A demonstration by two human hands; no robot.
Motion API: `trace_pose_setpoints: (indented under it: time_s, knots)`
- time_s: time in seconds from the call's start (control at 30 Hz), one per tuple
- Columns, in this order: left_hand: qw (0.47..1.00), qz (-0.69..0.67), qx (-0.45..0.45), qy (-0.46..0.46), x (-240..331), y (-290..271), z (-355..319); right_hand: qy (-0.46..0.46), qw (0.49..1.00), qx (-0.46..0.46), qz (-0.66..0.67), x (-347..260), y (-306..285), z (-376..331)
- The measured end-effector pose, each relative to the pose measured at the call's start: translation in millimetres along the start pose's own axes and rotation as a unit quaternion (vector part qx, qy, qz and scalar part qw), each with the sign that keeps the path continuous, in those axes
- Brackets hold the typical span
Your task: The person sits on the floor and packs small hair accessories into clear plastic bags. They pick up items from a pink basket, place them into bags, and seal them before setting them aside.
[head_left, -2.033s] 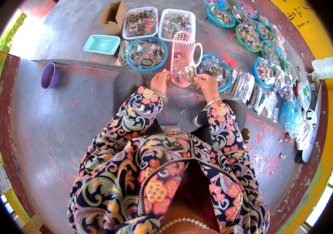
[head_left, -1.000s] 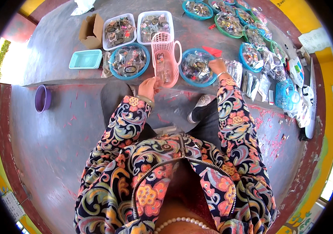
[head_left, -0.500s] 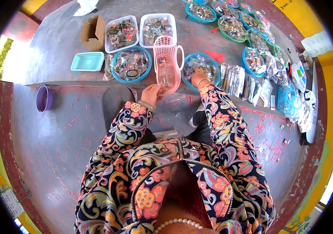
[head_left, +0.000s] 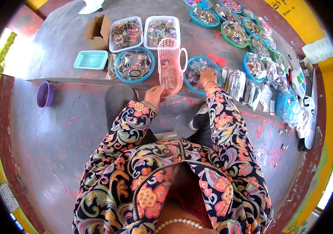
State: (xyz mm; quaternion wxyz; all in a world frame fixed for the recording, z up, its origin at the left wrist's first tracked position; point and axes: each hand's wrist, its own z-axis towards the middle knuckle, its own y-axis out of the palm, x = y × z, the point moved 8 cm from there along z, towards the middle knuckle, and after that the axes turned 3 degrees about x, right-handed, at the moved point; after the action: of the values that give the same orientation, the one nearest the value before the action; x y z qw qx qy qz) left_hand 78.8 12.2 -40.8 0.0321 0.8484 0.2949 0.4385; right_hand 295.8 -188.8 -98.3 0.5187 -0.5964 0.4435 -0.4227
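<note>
My left hand (head_left: 156, 95) is closed, thumb and fingers pinching the near end of a clear plastic bag (head_left: 168, 79). The bag lies in a pink openwork basket (head_left: 177, 86) with a handle, which rests on its side with small dark and reddish pieces inside the bag. To the right, my right hand (head_left: 209, 77) reaches into a round blue basket (head_left: 187, 83) heaped with small bagged trinkets. Its fingers curl down into the pile; their tips and anything between them are hidden.
Left of the pink basket are another blue basket (head_left: 151, 71), two white trays (head_left: 146, 46), a turquoise tray (head_left: 77, 61) and a cardboard box (head_left: 104, 31). Silvery packets (head_left: 234, 82) lie at right, with several filled baskets beyond. A purple bowl (head_left: 40, 97) stands on the lower floor.
The view has shifted slightly, so the trays and baskets sit a little further right. My right hand has moved within the blue basket's pile. My left hand keeps its pinch on the bag.
</note>
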Motion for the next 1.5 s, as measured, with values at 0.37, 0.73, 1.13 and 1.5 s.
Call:
trace_pose_setpoints:
  time_s: [0.37, 0.73, 1.13, 1.5]
  knots:
    - [0.999, 0.004, -0.026, -0.034, -3, 14, -9, 0.018, 0.991, -0.109, 0.069, 54, 36, 36]
    - [0.999, 0.01, -0.029, -0.03, -6, 14, -5, -0.049, 0.991, -0.122, 0.032, 54, 37, 48]
    - [0.996, 0.006, -0.084, 0.019, 5, 11, -4, 0.022, 0.697, -0.14, 0.703, -40, -127, -94]
    - [0.985, -0.091, -0.133, 0.067, 15, 8, -1, 0.005, 0.652, -0.224, 0.725, -108, -80, -150]
